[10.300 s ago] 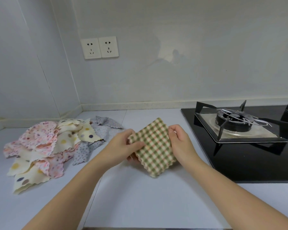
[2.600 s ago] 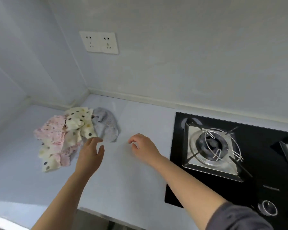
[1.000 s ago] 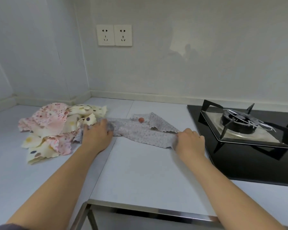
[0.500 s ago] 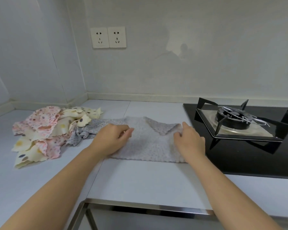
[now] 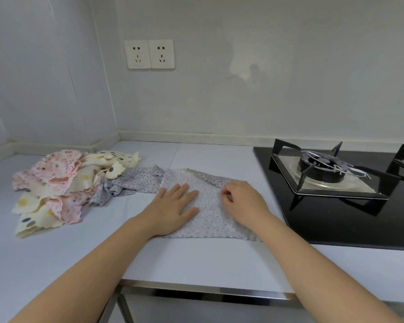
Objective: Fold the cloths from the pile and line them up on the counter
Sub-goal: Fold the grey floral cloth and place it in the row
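While the grey dotted cloth (image 5: pixel 210 221) lies spread on the white counter (image 5: pixel 196 259), just left of the black glass hob (image 5: pixel 336 220), both bare hands rest on it, near each other but not touching. The left hand (image 5: pixel 173 208) lies flat on the cloth's left half, palm down, fingers straight and slightly fanned, pointing toward the wall (image 5: pixel 289 66). The right hand (image 5: pixel 243 201) sits knuckles up on the right half, its fingers (image 5: pixel 226 194) curled down at the edge of a pale flap (image 5: pixel 208 177) where the cloth's far side is turned over onto itself. Whether those fingers pinch the fabric or only press on it cannot be told. The cloth's near edge is wavy and runs roughly along the counter's front. To the left, the pile (image 5: pixel 56 190) of pink floral and cream spotted cloths sits heaped on the counter, well away from the hob. A crumpled grey piece (image 5: pixel 131 183) lies between the pile and the spread cloth, touching both; it is unclear whether it is a separate cloth. On the hob, a burner (image 5: pixel 322 169) sits under its black pan support. Two white sockets (image 5: pixel 149 54) are fixed side by side on the wall.
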`<state>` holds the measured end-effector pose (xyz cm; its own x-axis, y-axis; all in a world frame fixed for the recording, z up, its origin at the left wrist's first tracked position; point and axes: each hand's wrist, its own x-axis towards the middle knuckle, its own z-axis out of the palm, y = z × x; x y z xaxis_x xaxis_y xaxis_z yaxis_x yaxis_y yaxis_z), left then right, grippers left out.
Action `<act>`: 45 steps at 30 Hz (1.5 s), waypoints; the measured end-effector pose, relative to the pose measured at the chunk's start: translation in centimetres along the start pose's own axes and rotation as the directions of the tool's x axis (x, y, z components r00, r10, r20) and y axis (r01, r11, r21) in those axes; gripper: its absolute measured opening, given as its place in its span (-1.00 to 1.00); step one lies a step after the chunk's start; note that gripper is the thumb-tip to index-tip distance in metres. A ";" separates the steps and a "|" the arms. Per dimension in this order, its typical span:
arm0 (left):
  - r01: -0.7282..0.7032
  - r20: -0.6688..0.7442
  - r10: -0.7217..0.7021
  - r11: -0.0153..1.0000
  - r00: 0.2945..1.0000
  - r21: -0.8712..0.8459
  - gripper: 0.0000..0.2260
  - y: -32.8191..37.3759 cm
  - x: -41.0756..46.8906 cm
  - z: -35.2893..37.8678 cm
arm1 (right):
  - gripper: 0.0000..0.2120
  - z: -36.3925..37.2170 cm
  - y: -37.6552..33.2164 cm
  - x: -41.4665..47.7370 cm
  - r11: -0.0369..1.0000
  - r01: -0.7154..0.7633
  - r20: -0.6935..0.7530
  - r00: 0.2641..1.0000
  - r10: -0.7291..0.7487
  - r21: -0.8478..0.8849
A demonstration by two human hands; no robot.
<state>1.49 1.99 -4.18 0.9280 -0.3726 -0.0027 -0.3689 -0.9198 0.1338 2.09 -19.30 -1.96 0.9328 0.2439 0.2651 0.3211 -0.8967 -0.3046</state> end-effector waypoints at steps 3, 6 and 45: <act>-0.004 0.024 0.004 1.000 1.000 0.012 -0.48 -0.1 0.1 0.0 | -0.51 0.3 0.4 1.0 0.991 -0.089 0.168 0.980 0.105 -0.100; -0.012 -0.019 0.012 1.000 1.000 -0.022 -0.48 -0.2 -0.1 -0.2 | -0.46 0.6 0.7 0.9 0.988 -0.124 0.157 0.978 0.137 -0.087; 0.075 -0.349 -0.311 0.831 0.884 -0.551 -0.84 -1.6 -1.0 -4.2 | -0.73 0.0 0.5 -0.7 0.929 0.072 -0.053 0.997 -0.056 0.362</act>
<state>1.36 4.39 -0.24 0.9533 -0.0008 0.3021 -0.2087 -0.7247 0.6567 1.62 -19.90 -2.23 0.9034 0.2740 0.3298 0.4243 -0.6822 -0.5955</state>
